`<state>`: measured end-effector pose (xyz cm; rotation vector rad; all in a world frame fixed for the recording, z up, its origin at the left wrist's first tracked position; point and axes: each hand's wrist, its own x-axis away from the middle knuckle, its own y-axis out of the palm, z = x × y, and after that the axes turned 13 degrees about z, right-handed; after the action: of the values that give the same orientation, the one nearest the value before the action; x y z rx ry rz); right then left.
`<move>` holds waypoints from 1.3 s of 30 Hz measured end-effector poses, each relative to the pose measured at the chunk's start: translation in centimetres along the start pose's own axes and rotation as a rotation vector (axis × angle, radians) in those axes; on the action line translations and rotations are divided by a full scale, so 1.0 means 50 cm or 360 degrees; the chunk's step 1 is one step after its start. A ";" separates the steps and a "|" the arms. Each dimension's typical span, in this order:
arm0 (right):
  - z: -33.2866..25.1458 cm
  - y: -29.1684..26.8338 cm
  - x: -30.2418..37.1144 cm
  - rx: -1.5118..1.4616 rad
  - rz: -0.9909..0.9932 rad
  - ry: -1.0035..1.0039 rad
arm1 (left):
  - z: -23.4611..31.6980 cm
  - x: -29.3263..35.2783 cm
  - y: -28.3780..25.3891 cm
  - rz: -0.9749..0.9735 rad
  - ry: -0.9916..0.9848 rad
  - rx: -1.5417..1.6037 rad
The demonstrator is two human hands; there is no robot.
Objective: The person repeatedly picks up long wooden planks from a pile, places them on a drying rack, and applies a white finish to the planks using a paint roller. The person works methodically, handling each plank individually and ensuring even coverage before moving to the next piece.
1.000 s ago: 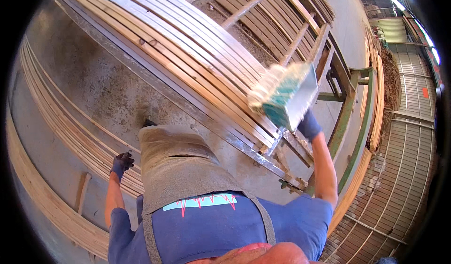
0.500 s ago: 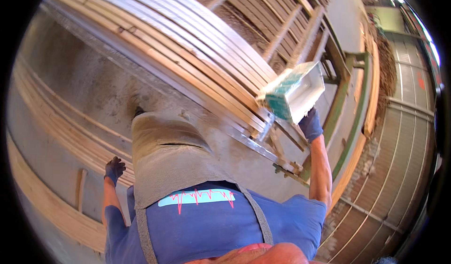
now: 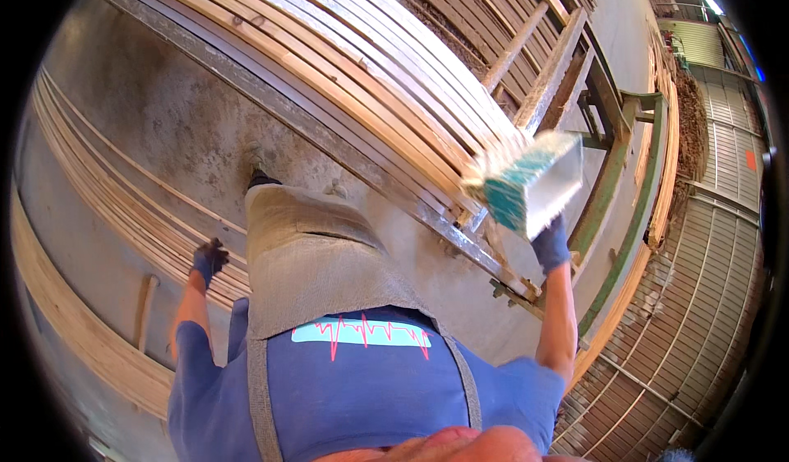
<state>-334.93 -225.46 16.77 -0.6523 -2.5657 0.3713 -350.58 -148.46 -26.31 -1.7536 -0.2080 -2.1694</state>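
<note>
My right hand, in a dark glove, grips the lower edge of a green-and-white box-shaped brush. Its pale, bristle-like side is blurred and lies against the ends of several long wooden boards laid side by side. From here I see into the brush's hollow white back. My left hand, also gloved, hangs out at my left side with fingers apart and nothing in it. Beneath it in view are long thin wooden strips.
A metal rail runs along the boards' near edge. Beyond the board ends stand wooden frame beams and a green metal frame. A wide plank lies at far left. Slatted metal panelling is at right.
The brush has shifted slightly right and down in view and turned a little, still in my right hand. The whole view has shifted slightly. My left hand stays free.
</note>
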 end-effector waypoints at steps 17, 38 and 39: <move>-0.390 0.688 -0.070 0.1867 -0.0792 -0.1602 | 0.114 0.001 0.038 0.0179 0.0121 0.0075; -0.081 0.223 -0.003 0.1276 -0.0645 -0.1182 | -0.010 0.014 0.031 0.0019 -0.0144 0.0055; -0.019 0.114 0.020 0.1601 -0.0489 -0.1310 | -0.030 0.057 0.063 0.0103 -0.0033 -0.0190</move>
<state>-333.08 -219.98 15.91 0.3438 -2.5619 1.9366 -351.37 -152.36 -24.18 -1.8209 -0.0268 -2.1583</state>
